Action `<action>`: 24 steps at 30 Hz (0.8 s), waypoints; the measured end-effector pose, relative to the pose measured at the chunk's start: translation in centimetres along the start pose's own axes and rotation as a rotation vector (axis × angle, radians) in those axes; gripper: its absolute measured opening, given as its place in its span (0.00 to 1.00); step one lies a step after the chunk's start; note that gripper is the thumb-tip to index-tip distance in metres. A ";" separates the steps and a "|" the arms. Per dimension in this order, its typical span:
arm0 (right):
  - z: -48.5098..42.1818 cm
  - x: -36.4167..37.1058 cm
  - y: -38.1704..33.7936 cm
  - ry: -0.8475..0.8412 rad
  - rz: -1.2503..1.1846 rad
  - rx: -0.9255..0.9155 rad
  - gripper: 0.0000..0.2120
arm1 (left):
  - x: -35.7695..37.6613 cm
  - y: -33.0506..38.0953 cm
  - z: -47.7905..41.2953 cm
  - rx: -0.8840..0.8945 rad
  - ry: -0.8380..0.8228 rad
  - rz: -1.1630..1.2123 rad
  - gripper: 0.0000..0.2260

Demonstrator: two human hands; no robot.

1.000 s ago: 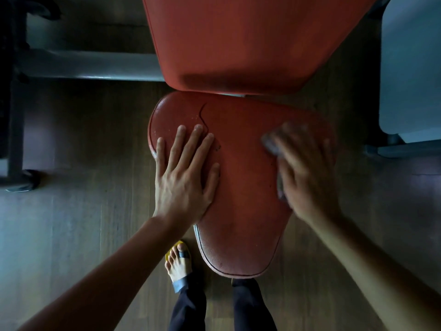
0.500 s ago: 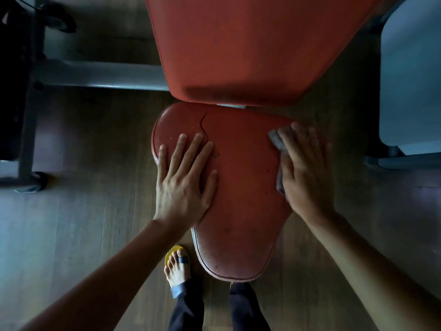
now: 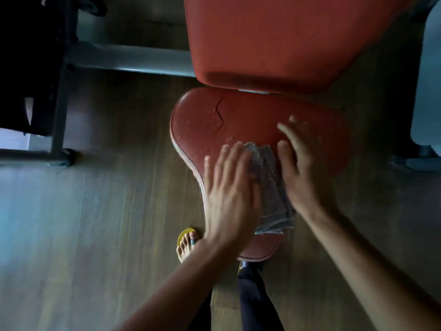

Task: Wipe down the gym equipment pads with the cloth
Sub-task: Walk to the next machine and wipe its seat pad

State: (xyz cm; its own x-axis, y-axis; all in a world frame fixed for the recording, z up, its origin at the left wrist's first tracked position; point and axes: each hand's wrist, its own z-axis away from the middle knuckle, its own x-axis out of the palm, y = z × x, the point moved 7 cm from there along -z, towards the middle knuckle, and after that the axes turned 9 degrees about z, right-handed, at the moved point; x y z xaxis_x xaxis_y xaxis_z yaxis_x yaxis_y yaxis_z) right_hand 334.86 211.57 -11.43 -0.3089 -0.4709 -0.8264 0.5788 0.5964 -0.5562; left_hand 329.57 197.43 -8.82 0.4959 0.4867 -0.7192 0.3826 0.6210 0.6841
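A red seat pad (image 3: pixel 238 120) with a crack near its far left lies below me, and a larger red back pad (image 3: pixel 274 37) rises behind it. A grey folded cloth (image 3: pixel 269 185) lies on the near middle of the seat pad. My left hand (image 3: pixel 229 192) is flat with straight fingers, covering the cloth's left edge. My right hand (image 3: pixel 300 168) is spread with straight fingers at the cloth's right edge. Both hands are blurred by motion.
A grey metal frame bar (image 3: pixel 128 59) runs across the wooden floor (image 3: pixel 95 235) at the left. A dark machine part (image 3: pixel 28 68) stands far left and a pale panel (image 3: pixel 427 87) at the right. My foot in a yellow sandal (image 3: pixel 187 244) is beside the seat.
My right hand has slid with the cloth from the seat's far right toward the near middle. My left hand has left the cracked far left area and moved right onto the cloth.
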 end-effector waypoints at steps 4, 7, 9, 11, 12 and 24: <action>-2.9 0.6 1.7 -0.033 0.201 -0.003 0.23 | 3.4 1.7 0.9 -0.067 -0.072 -0.140 0.27; -2.6 1.1 1.8 -0.008 0.352 -0.065 0.24 | 4.2 1.3 0.4 -0.107 -0.090 -0.222 0.28; -2.3 1.2 1.9 0.027 0.389 -0.081 0.24 | 4.2 1.0 0.5 -0.107 -0.103 -0.274 0.29; -2.3 1.3 2.0 0.036 0.399 -0.072 0.24 | 4.1 1.4 0.9 -0.071 -0.129 -0.338 0.36; -2.4 1.3 2.0 0.039 0.403 -0.070 0.24 | 4.1 1.7 1.2 -0.059 -0.150 -0.353 0.41; -2.2 1.1 1.7 0.079 0.449 -0.052 0.23 | 2.7 -0.7 0.1 -0.194 -0.025 -0.194 0.27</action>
State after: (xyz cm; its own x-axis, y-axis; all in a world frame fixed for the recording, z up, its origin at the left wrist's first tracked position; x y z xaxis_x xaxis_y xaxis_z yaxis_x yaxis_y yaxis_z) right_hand 333.80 213.51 -13.52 -0.0937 -0.1082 -0.9897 0.6304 0.7629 -0.1431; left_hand 330.73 198.29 -11.23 0.4480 0.3334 -0.8296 0.3165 0.8086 0.4959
